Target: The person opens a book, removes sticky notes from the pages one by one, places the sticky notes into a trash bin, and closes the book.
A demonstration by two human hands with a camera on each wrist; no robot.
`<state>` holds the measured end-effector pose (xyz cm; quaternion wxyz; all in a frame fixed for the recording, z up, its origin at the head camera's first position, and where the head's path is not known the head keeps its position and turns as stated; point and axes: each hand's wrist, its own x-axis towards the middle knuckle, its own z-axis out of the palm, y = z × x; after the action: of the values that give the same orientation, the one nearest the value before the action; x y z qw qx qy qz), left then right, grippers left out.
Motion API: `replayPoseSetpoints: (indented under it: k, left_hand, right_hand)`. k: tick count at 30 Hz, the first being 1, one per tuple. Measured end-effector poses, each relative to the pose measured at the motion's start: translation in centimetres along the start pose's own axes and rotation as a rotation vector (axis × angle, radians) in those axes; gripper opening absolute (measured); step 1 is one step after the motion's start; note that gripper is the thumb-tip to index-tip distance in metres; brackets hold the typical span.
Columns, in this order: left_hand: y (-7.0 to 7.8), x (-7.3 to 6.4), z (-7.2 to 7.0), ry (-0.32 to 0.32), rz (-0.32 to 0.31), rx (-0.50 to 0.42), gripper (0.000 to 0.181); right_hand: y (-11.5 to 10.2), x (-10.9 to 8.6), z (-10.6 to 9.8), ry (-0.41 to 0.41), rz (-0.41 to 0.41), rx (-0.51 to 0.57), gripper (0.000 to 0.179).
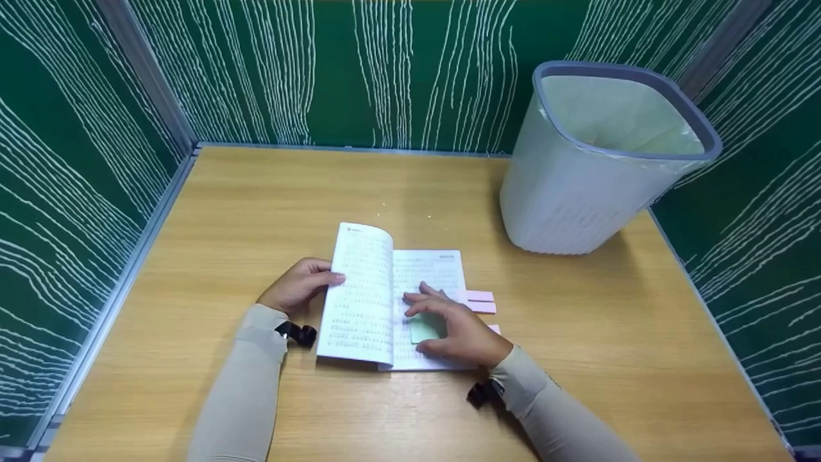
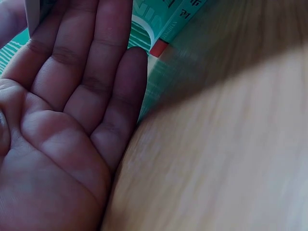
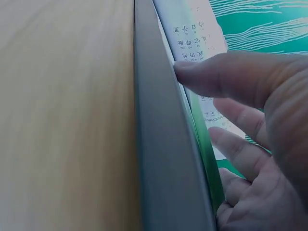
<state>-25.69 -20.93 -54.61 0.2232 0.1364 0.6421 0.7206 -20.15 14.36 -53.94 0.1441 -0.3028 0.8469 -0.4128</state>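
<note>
An open book [image 1: 359, 295] with printed pages lies on the table, its left pages raised and curving up. My left hand [image 1: 298, 285] grips their left edge, the thumb on top and the fingers underneath. In the left wrist view, those fingers [image 2: 101, 57] reach under the green cover [image 2: 144, 21]. A pale green sticky note [image 1: 423, 328] lies on the right page. Over it is my right hand [image 1: 465, 330], thumb and fingers spread around the note. The right wrist view shows the thumb [image 3: 216, 77] by the page edge and the other fingers loosely bent.
Pink sticky tabs [image 1: 481, 301] stick out from the book's right edge. A white waste bin [image 1: 571, 192] with a grey rim and a liner stands at the back right of the wooden table [image 1: 276, 192]. Green panels with white lines [image 1: 333, 77] enclose the table.
</note>
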Motion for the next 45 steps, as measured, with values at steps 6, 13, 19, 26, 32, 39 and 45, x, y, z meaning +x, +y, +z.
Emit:
replayPoseSetpoints:
  k: [6,13,19,26,32,39,45]
  left_hand:
    - [0.0,0.1,0.1,0.001,-0.027,-0.004,0.024]
    - [0.1,0.3,0.0,-0.008,0.014,0.037,0.024]
    - [0.1,0.2,0.0,0.001,0.000,0.036,0.026]
    - [0.1,0.0,-0.1,0.001,-0.010,0.035,0.029]
    - [0.1,0.0,-0.1,-0.009,-0.009,0.028,0.028]
    - [0.0,0.1,-0.2,-0.018,0.004,0.006,0.027]
    - [0.1,0.1,-0.1,-0.016,0.016,0.002,0.025]
  right_hand:
    - [0.3,-0.1,0.0,0.003,-0.008,0.034,0.036]
    - [0.4,-0.1,0.1,0.095,-0.013,0.221,0.013]
    - [0.7,0.1,0.0,0.131,0.020,0.387,0.016]
    - [0.8,0.1,-0.7,0.160,0.070,0.542,0.017]
    - [1.0,-0.1,-1.5,0.168,0.093,0.603,0.024]
    - [1.6,0.1,-1.8,0.223,0.059,0.795,0.024]
    - [1.8,0.2,-1.9,0.259,0.078,0.915,0.016]
